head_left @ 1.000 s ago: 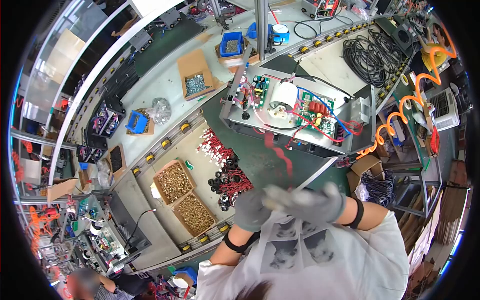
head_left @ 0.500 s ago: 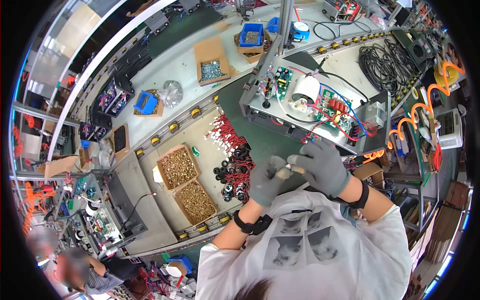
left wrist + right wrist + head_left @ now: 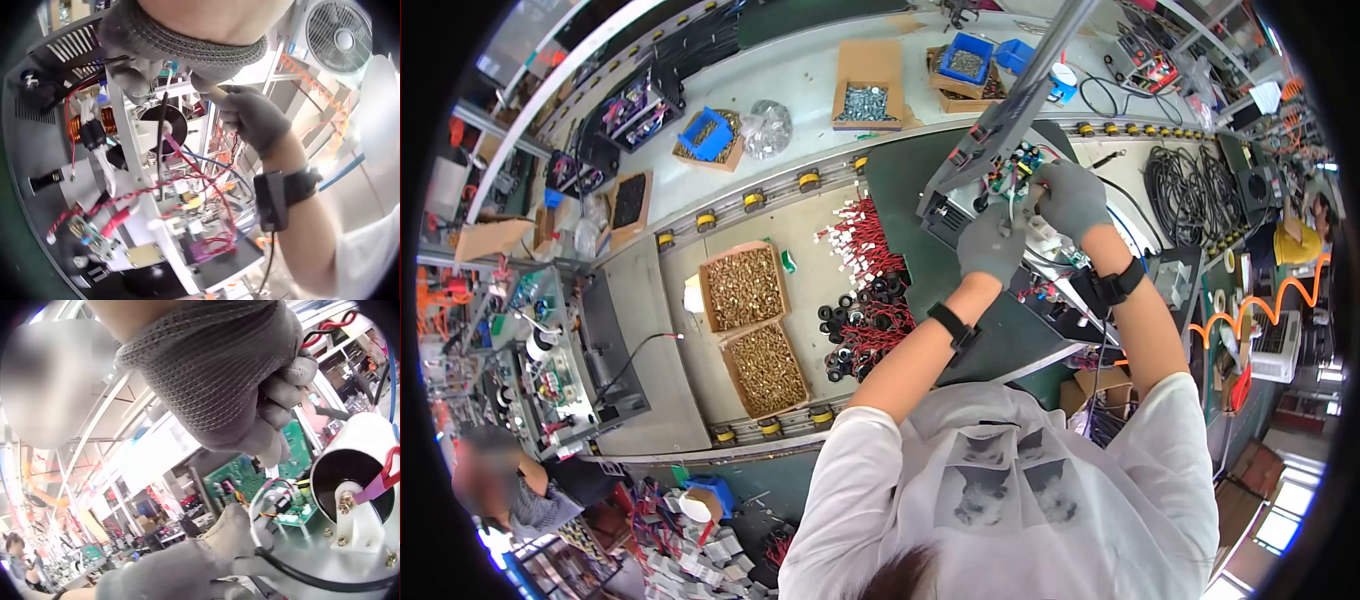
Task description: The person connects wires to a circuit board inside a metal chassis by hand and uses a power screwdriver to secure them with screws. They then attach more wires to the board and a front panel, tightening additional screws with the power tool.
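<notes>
Both hands wear grey gloves and work close together over an open metal chassis (image 3: pixel 941 222). My right hand (image 3: pixel 1072 200) has curled fingers; at its fingertips in the right wrist view is a small white connector (image 3: pixel 270 472), in front of a green circuit board (image 3: pixel 297 447). My left hand (image 3: pixel 992 245) is just beside it, its fingers bent near a white wire with a black-sleeved cable (image 3: pixel 312 584); I cannot tell whether they grip it. Right of the hands stands a white cylinder (image 3: pixel 361 432) with a screw terminal. Twisted red wires (image 3: pixel 131 190) cross the chassis.
Left of the chassis lie red wire bundles (image 3: pixel 865 240) with white plugs, and black round parts (image 3: pixel 870 330). Beyond are two cardboard boxes of brass pieces (image 3: pixel 745 290). A black cable coil (image 3: pixel 1190 195) lies right, with an orange coiled hose (image 3: pixel 1270 310) past it.
Both hands have moved from in front of the chest, where they met over the green mat, forward onto the chassis. The head view has shifted too.
</notes>
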